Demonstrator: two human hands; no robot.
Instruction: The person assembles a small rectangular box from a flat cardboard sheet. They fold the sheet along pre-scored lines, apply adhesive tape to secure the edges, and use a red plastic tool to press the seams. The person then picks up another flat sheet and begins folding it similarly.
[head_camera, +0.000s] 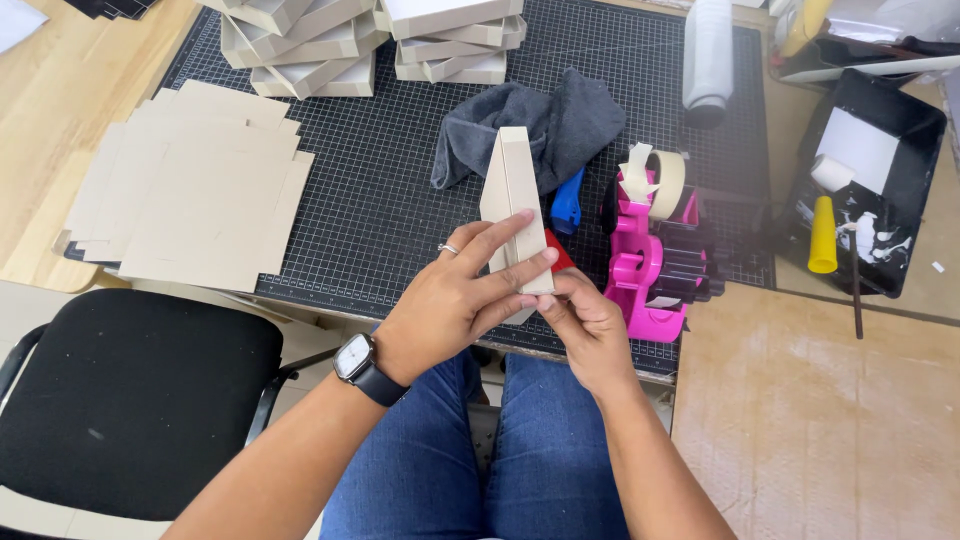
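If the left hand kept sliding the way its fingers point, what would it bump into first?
The left hand points up and right, fingers already lying on the folded cardboard box. Past the box, probably the pink tape dispenser, though depth is hard to judge.

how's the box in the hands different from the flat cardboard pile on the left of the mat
The folded box is assembled into a closed, slim shape; the flat cardboard pile is unfolded sheets. The box is held upright on edge above the cutting mat by the left hand and right hand; the pile lies flat, half on the mat, untouched. The box is a single piece; the pile holds several sheets. Both are the same plain tan cardboard.
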